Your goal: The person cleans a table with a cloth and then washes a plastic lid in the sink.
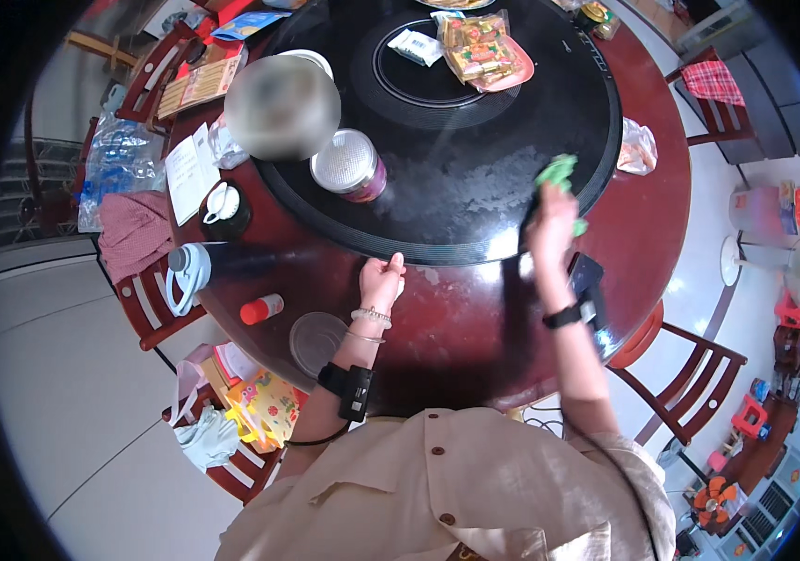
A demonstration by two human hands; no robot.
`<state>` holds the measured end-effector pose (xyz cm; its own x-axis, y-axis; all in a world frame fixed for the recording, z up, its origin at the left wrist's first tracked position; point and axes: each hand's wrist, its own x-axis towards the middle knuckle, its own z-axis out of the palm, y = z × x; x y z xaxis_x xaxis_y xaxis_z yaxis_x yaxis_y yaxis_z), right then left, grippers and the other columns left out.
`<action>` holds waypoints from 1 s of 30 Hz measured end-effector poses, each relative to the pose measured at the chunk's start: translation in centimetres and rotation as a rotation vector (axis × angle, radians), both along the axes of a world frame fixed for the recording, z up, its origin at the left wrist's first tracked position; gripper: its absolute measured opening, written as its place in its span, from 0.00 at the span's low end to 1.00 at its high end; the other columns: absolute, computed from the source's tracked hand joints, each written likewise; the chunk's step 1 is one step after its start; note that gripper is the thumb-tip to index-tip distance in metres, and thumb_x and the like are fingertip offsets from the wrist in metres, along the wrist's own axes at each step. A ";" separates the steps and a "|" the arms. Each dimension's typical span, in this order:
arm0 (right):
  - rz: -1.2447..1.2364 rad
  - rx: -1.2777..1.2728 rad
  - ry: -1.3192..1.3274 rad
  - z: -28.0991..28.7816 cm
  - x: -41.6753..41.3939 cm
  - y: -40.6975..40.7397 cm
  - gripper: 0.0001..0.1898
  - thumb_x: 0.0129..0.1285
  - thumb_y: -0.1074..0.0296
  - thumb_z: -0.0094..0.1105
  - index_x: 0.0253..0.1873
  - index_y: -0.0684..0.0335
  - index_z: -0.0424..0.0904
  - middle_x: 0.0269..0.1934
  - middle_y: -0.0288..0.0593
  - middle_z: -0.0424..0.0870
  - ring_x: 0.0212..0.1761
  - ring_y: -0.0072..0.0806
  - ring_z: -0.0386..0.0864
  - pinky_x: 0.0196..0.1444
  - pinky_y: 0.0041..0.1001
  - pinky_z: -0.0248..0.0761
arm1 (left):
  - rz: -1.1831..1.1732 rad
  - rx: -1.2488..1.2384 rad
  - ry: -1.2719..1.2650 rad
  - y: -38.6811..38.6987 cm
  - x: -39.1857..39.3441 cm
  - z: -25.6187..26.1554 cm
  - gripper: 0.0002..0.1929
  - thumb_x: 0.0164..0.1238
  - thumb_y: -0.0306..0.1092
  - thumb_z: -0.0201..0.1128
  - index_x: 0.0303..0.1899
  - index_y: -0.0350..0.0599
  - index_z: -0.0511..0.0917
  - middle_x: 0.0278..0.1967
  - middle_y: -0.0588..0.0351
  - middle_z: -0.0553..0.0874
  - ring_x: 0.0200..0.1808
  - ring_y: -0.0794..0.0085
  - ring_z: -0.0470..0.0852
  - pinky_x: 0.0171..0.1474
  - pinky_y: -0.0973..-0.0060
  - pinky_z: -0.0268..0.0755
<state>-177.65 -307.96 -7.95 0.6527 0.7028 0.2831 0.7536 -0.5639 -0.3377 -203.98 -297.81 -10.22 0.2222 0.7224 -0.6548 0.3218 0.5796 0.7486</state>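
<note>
A black round turntable (pixel 442 175) rests on the dark red round table (pixel 456 315), with whitish, wet-looking patches across its near part. My right hand (pixel 554 228) presses a green cloth (pixel 557 172) onto its right side; the hand is a little blurred. At the near rim, my left hand (pixel 380 280) has its fingers curled against the turntable's edge, thumb on top. A bit of something white shows beside that palm, too small to name. A can with a silvery lid (pixel 348 163) stands on the turntable, up and left of my left hand.
Snack packets (pixel 473 52) lie on a pink plate (pixel 520 70) at the turntable's centre. A phone (pixel 585 273) lies beside my right wrist. Left of me are a red-capped bottle (pixel 261 308), a clear round lid (pixel 317 343) and a blue-handled bottle (pixel 189 273). Chairs (pixel 687 372) surround the table.
</note>
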 end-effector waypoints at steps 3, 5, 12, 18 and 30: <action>0.218 0.039 0.140 -0.3 -10.6 1.1 0.36 0.36 0.83 0.56 0.60 0.70 0.66 0.58 0.59 0.68 0.62 0.55 0.63 0.68 0.47 0.49 | -0.054 0.004 0.073 0.6 0.2 0.4 0.16 0.62 0.40 0.64 0.24 0.37 0.72 0.21 0.56 0.80 0.17 0.81 0.73 0.18 0.81 0.65; 0.346 -0.027 0.129 1.3 -15.3 2.3 0.33 0.39 0.79 0.58 0.58 0.69 0.68 0.58 0.56 0.69 0.63 0.53 0.62 0.68 0.46 0.49 | -0.088 0.045 0.109 1.0 -0.2 -0.2 0.16 0.62 0.40 0.64 0.24 0.38 0.74 0.21 0.57 0.81 0.18 0.80 0.74 0.20 0.80 0.66; 0.381 0.082 0.048 -0.7 -6.5 -0.7 0.26 0.45 0.81 0.55 0.55 0.59 0.75 0.55 0.47 0.74 0.56 0.51 0.67 0.65 0.51 0.52 | -0.120 -0.052 0.042 2.1 -1.5 0.4 0.15 0.62 0.45 0.63 0.29 0.42 0.74 0.25 0.59 0.80 0.22 0.81 0.74 0.24 0.82 0.68; -0.060 0.046 -0.187 -0.9 5.0 -2.0 0.24 0.51 0.78 0.52 0.55 0.54 0.75 0.56 0.41 0.73 0.59 0.50 0.65 0.63 0.56 0.51 | -0.150 -0.069 -0.057 0.3 0.4 0.2 0.14 0.62 0.43 0.63 0.26 0.44 0.77 0.23 0.62 0.79 0.20 0.83 0.73 0.23 0.83 0.67; -0.001 -0.108 0.192 3.6 -10.8 3.8 0.33 0.47 0.70 0.62 0.61 0.67 0.64 0.60 0.58 0.60 0.66 0.58 0.53 0.65 0.60 0.40 | -0.166 -0.101 -0.001 -0.8 1.2 0.1 0.17 0.60 0.47 0.65 0.24 0.41 0.79 0.20 0.61 0.79 0.18 0.81 0.73 0.22 0.82 0.65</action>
<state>-188.43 -304.14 -4.31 0.6883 0.7214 0.0768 0.6805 -0.6054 -0.4128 -202.74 -298.64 -10.08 0.3335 0.6063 -0.7219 0.4189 0.5907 0.6897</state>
